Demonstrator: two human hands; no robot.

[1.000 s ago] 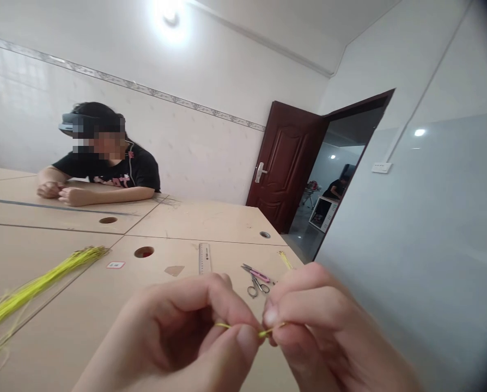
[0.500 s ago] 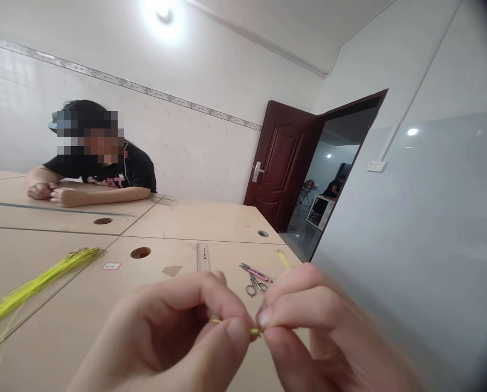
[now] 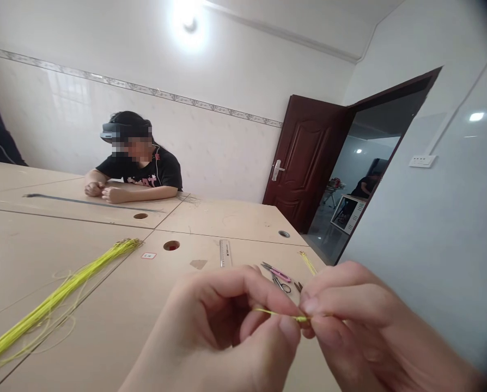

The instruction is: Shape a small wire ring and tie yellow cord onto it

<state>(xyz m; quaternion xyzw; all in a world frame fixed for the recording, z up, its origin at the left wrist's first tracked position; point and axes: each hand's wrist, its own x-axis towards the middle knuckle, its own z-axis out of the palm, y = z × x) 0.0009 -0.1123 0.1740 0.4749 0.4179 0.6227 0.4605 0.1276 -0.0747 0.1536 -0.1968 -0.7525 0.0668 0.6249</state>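
Between my two hands is a thin yellow cord (image 3: 301, 319) with a small knotted or wound part showing at the fingertips. My left hand (image 3: 235, 321) pinches it between thumb and forefinger, and a strand runs back across its fingers. My right hand (image 3: 349, 316) pinches the same cord just to the right, its fingertips almost touching the left thumb. Beyond the hands lie small scissors (image 3: 282, 284) and pink-handled snips (image 3: 278, 271), close together on the table. A long bundle of yellow cords (image 3: 64, 294) stretches over the table at the left.
On the table (image 3: 116, 326) are a clear ruler (image 3: 225, 253), a brown scrap (image 3: 198, 264), a small label (image 3: 148, 256) and more yellow cords (image 3: 308, 262) near the right edge. A cable hole (image 3: 171, 245) is in the tabletop. Across sits a person (image 3: 145, 169) with forearms on the table.
The view has turned to the left, so the table and person appear further right. Both hands keep their pinch on the cord, and slightly more of its wound part shows.
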